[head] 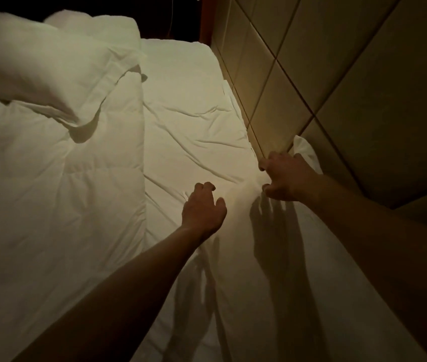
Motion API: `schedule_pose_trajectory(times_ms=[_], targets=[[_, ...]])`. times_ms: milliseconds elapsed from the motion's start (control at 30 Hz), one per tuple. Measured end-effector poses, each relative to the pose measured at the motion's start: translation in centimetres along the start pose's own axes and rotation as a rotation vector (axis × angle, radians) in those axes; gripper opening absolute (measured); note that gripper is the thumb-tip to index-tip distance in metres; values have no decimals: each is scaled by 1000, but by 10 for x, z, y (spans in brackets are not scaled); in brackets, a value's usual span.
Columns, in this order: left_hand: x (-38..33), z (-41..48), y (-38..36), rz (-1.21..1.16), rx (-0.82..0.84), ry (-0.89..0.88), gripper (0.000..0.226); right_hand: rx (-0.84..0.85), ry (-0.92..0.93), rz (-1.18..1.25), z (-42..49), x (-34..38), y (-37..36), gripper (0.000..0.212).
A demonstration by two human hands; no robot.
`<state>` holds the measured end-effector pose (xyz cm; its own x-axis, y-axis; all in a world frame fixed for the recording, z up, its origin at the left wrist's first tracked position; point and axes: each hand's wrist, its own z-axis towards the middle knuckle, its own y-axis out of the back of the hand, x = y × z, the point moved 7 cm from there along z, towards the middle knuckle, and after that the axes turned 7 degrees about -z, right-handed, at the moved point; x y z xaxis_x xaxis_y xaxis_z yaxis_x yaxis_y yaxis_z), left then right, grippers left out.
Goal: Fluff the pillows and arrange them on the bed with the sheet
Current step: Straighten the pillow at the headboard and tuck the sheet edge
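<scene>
Dim, warm lamplight falls across a bed (181, 56) that runs along a padded headboard (337, 74) of large beige panels on the right. Its white sheet (194, 131) covers the mattress strip beside those panels and is creased, with wrinkles running towards both hands.

At the near end, the right hand (288, 176) is just beside the headboard. Its fingers (266, 188) are curled tight round a gathered fold of the sheet, and a loose point of white cloth sticks up behind the knuckles against the panel. The left hand (202, 210) lies a little nearer the middle of the bed, palm down. Its fingers (203, 188) are bent, with the tips dug into the sheet so that the cloth bunches under them; the thumb stands off to the side. Between the two hands the sheet rises in a soft ridge, and both bare forearms throw long shadows down the cloth towards the camera.

To the left, a thick white duvet (63, 192) lies touching the sheet along a straight edge. A plump white pillow (37, 64), blurred, rests on top of the duvet at the far left. A second pillow (95, 24) shows behind it, at the far end of the bed. Beyond that the room is dark, apart from a reddish wooden strip (204, 19) at the headboard's end.
</scene>
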<state>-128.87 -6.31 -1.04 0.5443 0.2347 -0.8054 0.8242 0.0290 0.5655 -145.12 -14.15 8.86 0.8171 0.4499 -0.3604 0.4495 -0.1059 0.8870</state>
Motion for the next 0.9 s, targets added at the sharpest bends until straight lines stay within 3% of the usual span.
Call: schedule_pose_trajectory(times_ms=[167, 567, 700, 833, 900], targets=[[23, 37, -34, 8, 30, 86, 41, 102, 36, -22, 44, -14, -26, 47], [43, 114, -102, 49, 128, 91, 32, 284, 20, -13, 110, -43, -85, 40], [43, 120, -116, 103, 100, 78, 8, 244, -9, 29, 120, -50, -93, 28], [37, 119, -122, 100, 44, 57, 18, 149, 19, -26, 120, -50, -86, 23], [26, 123, -121, 112, 21, 37, 21, 148, 27, -45, 119, -54, -78, 30]])
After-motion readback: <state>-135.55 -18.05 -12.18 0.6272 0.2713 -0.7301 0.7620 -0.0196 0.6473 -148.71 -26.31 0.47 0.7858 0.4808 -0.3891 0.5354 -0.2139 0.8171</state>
